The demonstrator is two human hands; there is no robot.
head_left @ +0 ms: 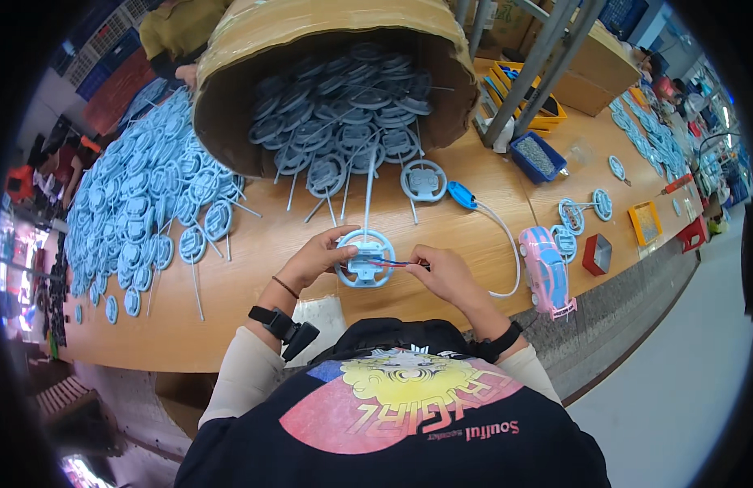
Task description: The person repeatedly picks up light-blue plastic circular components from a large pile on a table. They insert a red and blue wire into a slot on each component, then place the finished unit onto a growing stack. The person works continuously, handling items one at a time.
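A light blue toy steering wheel [365, 279] lies in front of me on the table, with a long pale cable running from its top toward the carton. My left hand [321, 254] grips its left rim, thumb and fingers closed on it. At the right, my right hand [441, 272] pinches thin red and blue strands that look like wires [392, 263]; they reach into the wheel's middle. Something dark shows at those fingertips, too small to name. Just beyond lies another toy steering wheel [423, 181], beside a blue plug-like piece [462, 195] on a white cable [506, 228].
An open carton [336, 28] on its side spills toy wheels toward me. A big heap of them [140, 195] covers the left. To the right are a pink toy car [545, 268], a red box [597, 254], a blue bin of small parts [537, 156] and a metal post [529, 81].
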